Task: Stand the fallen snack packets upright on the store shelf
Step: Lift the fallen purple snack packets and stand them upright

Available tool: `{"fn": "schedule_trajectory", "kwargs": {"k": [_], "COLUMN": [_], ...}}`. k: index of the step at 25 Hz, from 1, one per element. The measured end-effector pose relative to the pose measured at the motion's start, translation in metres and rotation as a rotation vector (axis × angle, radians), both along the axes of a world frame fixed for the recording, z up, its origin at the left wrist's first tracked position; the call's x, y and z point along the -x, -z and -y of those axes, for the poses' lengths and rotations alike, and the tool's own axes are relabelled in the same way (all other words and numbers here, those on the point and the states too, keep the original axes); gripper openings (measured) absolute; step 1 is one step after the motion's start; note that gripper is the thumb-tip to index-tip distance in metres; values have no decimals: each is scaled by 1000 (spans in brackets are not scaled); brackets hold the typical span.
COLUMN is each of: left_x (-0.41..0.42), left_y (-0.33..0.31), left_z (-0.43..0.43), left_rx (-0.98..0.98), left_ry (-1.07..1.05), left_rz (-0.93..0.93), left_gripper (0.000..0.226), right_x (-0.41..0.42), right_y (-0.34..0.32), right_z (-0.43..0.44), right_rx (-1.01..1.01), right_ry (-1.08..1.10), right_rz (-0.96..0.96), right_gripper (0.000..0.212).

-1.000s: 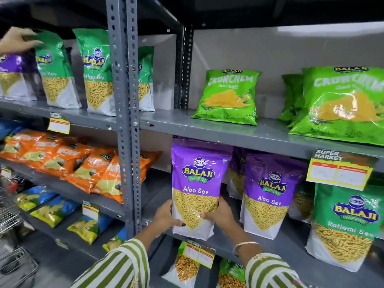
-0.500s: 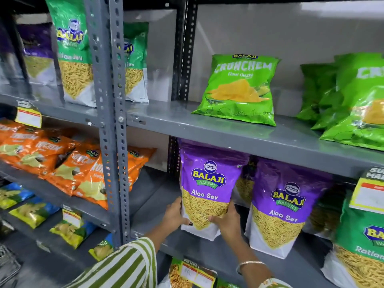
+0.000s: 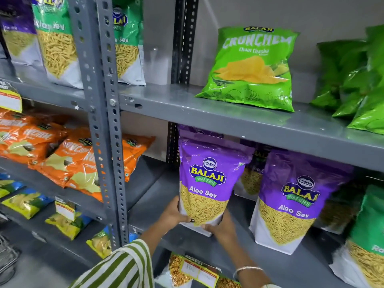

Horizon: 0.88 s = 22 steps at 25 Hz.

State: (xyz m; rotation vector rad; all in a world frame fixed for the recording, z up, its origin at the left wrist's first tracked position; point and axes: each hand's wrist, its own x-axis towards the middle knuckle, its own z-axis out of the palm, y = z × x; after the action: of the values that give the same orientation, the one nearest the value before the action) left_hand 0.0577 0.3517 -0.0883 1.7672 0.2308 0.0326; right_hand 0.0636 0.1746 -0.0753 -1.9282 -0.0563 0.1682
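A purple Aloo Sev packet (image 3: 207,179) stands upright on the middle grey shelf (image 3: 149,206). My left hand (image 3: 173,214) grips its lower left edge and my right hand (image 3: 223,227) holds its lower right corner. A second purple Aloo Sev packet (image 3: 295,200) stands upright to its right, with another half hidden behind the two. On the shelf above, a green Crunchem packet (image 3: 253,67) leans back against the wall.
A perforated grey upright post (image 3: 104,121) divides the racks. Orange packets (image 3: 68,163) lie slanted on the left rack. Green sev packets (image 3: 56,44) stand upper left. More green Crunchem bags (image 3: 357,84) sit at the far right. A price tag (image 3: 199,273) hangs below.
The view has shifted closer and rightward. Both hands stay on the base of the purple Aloo Sev packet, which stands slightly further back on the shelf.
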Motion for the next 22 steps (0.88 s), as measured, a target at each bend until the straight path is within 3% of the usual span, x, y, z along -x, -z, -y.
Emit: {"fn": "schedule_trajectory", "kwargs": {"k": [3,5,8,10,12,15,17,22], "left_x": [0,3,9,11,11,4,3,7], "left_y": [13,17,5,2,5,15,18,16], "left_z": [-41,-63,-76,-77,-78,-83,-84,-83], "left_rx": [-2,-9,-30,-63,-67,-56,-54,-41], "left_ry": [-31,-41,-26,-19,-13,-3,12,-17], "left_rz": [-8,-41,-43,-39,-40,-3,9,13], "left_gripper": [80,76,85,91,92,115,111,108], "right_x": [11,14,1,-5,-15,-26,-30,-21], "right_y": [-6,-18,-85,-149,-198,-231,-231,-221], "right_z": [-32,-51,-66,-75,-91,-124,-133,-124], "right_rx": [2,-60,-136,211,500,479,550,546], "right_ry": [-73,-155,104,275,90,-287,-302,-72], "right_rz": [-4,135,363,523,475,304,326,421], "right_gripper": [92,88,74,64,65,53,46,47]}}
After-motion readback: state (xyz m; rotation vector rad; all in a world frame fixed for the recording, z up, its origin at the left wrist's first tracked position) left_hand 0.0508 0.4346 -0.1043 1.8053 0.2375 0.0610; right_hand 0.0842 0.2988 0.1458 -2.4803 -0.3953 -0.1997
